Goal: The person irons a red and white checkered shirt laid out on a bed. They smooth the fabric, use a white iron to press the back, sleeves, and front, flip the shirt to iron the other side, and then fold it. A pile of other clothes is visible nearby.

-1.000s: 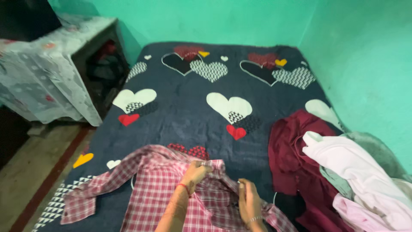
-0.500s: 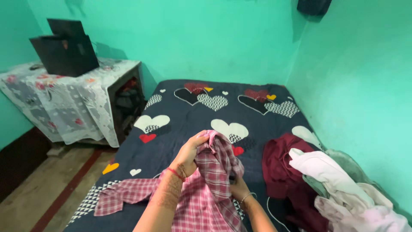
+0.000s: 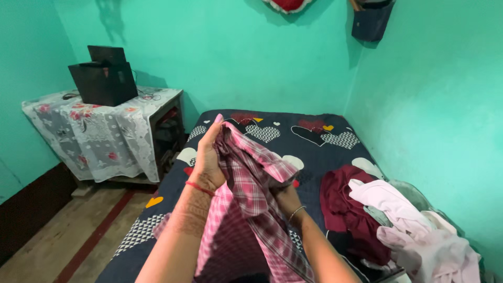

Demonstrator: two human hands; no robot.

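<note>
shirt [image 3: 251,183]: showing pink-and-white check
bedsheet [image 3: 314,152]: showing navy with hearts
garment at 4 o'clock [image 3: 340,209]: showing maroon
walls [image 3: 429,105]: showing green

Left hand [image 3: 208,157] is raised with fingers up in a closed grip; right hand [image 3: 283,196] sits lower, mostly hidden.

Home bedroom, bed [image 3: 314,152] with heart-print sheet, clothes pile [image 3: 398,220], cloth-draped side table [image 3: 105,131], green walls [image 3: 251,57]

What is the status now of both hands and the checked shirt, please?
Left hand gripping checked shirt, lifted above bed. Right hand mostly hidden behind cloth, grip unclear. Clothes pile at right, apart.
</note>
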